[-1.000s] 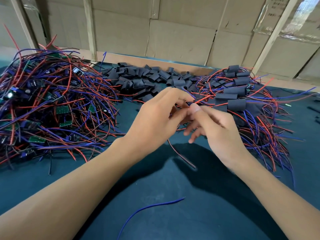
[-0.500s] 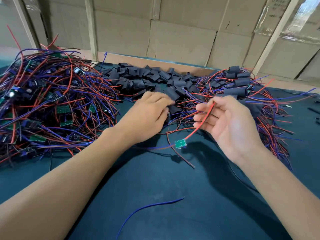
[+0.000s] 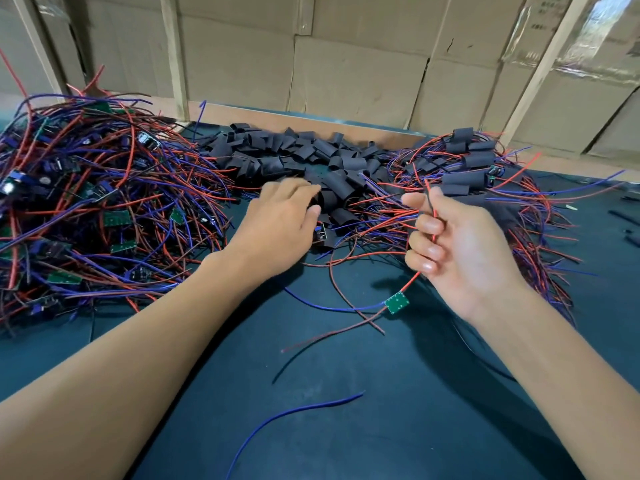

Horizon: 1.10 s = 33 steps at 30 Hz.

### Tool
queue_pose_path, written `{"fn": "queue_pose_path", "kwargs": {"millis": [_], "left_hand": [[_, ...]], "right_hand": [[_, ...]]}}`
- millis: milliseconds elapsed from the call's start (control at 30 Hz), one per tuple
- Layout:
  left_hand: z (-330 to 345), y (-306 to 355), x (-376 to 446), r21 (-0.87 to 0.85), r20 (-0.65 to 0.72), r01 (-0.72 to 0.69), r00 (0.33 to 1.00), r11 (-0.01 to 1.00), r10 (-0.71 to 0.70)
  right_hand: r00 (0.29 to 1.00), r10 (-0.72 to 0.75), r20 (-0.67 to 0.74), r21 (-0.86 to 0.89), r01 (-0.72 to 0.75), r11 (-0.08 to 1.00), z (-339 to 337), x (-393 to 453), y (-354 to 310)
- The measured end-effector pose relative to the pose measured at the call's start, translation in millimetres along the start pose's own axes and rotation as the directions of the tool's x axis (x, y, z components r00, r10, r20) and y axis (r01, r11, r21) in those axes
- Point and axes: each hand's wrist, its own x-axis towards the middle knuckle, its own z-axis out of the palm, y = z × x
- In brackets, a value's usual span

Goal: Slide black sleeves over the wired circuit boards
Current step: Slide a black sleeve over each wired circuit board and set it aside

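Note:
My right hand curls its fingers round the red wire of a small green circuit board, which hangs below the hand just above the table. A blue wire trails left from that board. My left hand reaches palm down into the heap of loose black sleeves at the back centre; its fingertips touch the sleeves, and whether it grips one is hidden.
A big tangle of bare wired boards fills the left. Sleeved boards with red and blue wires lie at the right. A loose blue wire lies on the dark green table. Cardboard boxes wall the back.
The hands, joined at the centre a second ago, have parted. My left hand moved forward onto the sleeve heap. My right hand drew back right, lifting the wired board.

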Motion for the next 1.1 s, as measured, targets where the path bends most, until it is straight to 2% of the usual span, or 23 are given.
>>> {"fn": "queue_pose_path", "kwargs": {"millis": [67, 100, 267, 333, 467, 567, 733, 867, 1100], "left_hand": [[2, 2, 1, 0.069, 0.139, 0.018, 0.99, 0.997, -0.028], [2, 4, 0, 0.111, 0.152, 0.025, 0.988, 0.994, -0.042], [-6, 7, -2, 0.086, -0.156, 0.067, 0.986, 0.994, -0.053], [-7, 5, -3, 0.088, -0.187, 0.089, 0.98, 0.992, -0.072], [-3, -4, -2, 0.268, 0.003, 0.227, 0.972, 0.936, -0.236], [0, -10, 0, 0.347, 0.052, 0.235, 0.962, 0.908, -0.269], [-4, -6, -1, 0.214, 0.037, 0.132, 0.989, 0.968, -0.143], [-5, -4, -1, 0.132, 0.09, 0.121, 0.987, 0.984, -0.134], [-43, 1, -5, 0.19, 0.289, 0.104, 0.944, 0.976, -0.157]], "right_hand": [[1.0, 0.002, -0.02, -0.058, -0.003, 0.998, 0, 0, 2], [0.999, -0.002, -0.035, -0.089, -0.001, 0.996, 0, 0, 1], [0.999, -0.011, -0.05, -0.153, 0.003, 0.988, -1, 1, -1], [0.999, -0.007, -0.038, -0.178, 0.0, 0.984, 0, 0, 0], [0.999, -0.002, -0.045, -0.194, -0.007, 0.981, 2, 0, 2], [0.999, -0.022, -0.046, -0.209, 0.012, 0.978, 2, -1, 2], [0.997, -0.069, -0.035, -0.228, 0.059, 0.972, 3, -2, 2], [0.997, -0.073, -0.031, -0.235, 0.064, 0.97, 4, -2, 3], [0.996, -0.055, -0.074, -0.233, 0.036, 0.972, -1, 2, 4]]}}
